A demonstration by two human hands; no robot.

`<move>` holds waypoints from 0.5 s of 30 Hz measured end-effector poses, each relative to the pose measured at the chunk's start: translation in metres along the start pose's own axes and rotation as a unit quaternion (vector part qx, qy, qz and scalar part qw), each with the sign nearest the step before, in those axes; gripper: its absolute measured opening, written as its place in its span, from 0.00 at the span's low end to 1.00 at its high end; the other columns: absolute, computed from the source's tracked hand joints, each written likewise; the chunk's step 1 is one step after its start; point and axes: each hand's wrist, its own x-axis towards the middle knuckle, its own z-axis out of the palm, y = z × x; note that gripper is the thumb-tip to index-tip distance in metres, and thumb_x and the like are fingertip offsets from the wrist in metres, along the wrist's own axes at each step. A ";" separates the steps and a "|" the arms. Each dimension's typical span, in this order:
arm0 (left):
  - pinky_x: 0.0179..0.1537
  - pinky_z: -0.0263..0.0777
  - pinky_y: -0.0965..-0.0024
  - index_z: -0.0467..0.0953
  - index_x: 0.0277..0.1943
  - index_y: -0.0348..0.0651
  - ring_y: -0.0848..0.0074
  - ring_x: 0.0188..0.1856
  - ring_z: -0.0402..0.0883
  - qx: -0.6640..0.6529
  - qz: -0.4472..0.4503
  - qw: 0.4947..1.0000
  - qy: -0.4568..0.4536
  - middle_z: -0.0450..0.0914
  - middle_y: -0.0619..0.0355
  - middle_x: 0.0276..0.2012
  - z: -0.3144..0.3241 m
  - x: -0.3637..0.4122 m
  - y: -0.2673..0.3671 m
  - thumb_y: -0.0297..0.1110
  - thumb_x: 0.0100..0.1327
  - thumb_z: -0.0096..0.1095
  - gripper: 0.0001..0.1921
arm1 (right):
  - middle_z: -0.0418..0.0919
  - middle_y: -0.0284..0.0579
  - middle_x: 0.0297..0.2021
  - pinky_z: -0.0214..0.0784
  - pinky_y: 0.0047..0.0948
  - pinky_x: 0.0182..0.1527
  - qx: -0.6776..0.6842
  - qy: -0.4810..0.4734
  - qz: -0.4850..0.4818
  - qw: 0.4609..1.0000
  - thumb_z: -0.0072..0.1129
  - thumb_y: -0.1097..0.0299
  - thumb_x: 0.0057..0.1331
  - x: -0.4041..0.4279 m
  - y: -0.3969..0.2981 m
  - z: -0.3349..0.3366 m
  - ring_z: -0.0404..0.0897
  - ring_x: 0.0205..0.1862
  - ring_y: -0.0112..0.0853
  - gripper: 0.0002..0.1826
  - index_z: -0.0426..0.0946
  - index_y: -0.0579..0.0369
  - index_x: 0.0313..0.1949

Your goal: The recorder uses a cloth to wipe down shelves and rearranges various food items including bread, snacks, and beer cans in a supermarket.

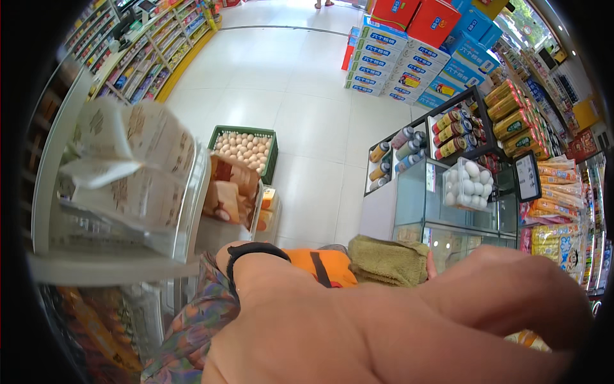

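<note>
An olive-green towel (388,259), folded and bunched, lies against the front of my body. One finger of what seems to be my right hand (430,266) shows at its right edge, gripping it. The rest of that hand is behind the blurred bare arms (326,331) filling the foreground. A black band (256,248) rings the wrist at the left. Beyond it only a little of my left hand (223,255) shows, close to the shelf, its fingers hidden. Between band and towel is an orange fabric item (321,264) with a dark stripe.
Close on the left, a clear-walled shelf (184,216) holds whitish printed bags (139,158). Brown packages (230,192) stand beside a green crate of eggs (273,153). At right, a glass display case (407,206) carries a clear box of white eggs (467,185). Stacked drink cartons (379,57) stand farther off.
</note>
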 end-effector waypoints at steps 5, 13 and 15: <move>0.48 0.73 0.56 0.71 0.48 0.35 0.62 0.42 0.82 -0.002 -0.011 1.000 -0.007 0.78 0.48 0.48 -0.078 0.038 -0.067 0.33 0.62 0.62 0.15 | 0.77 0.44 0.46 0.71 0.40 0.51 0.023 -0.057 0.010 0.998 0.41 0.54 0.73 0.105 -0.043 0.016 0.77 0.48 0.36 0.20 0.71 0.56 0.51; 0.47 0.74 0.58 0.69 0.51 0.34 0.62 0.41 0.83 0.031 -0.015 0.999 -0.025 0.78 0.46 0.47 -0.225 0.131 -0.175 0.34 0.61 0.63 0.19 | 0.76 0.42 0.46 0.68 0.39 0.52 0.003 0.043 -0.001 0.999 0.43 0.58 0.72 0.274 -0.132 0.075 0.76 0.48 0.36 0.17 0.70 0.57 0.52; 0.46 0.75 0.59 0.68 0.51 0.34 0.62 0.41 0.83 0.061 -0.015 0.998 -0.026 0.78 0.45 0.47 -0.272 0.157 -0.191 0.34 0.61 0.63 0.20 | 0.75 0.46 0.50 0.67 0.38 0.56 -0.018 0.010 -0.051 0.999 0.40 0.63 0.73 0.319 -0.148 0.083 0.75 0.52 0.36 0.18 0.67 0.61 0.55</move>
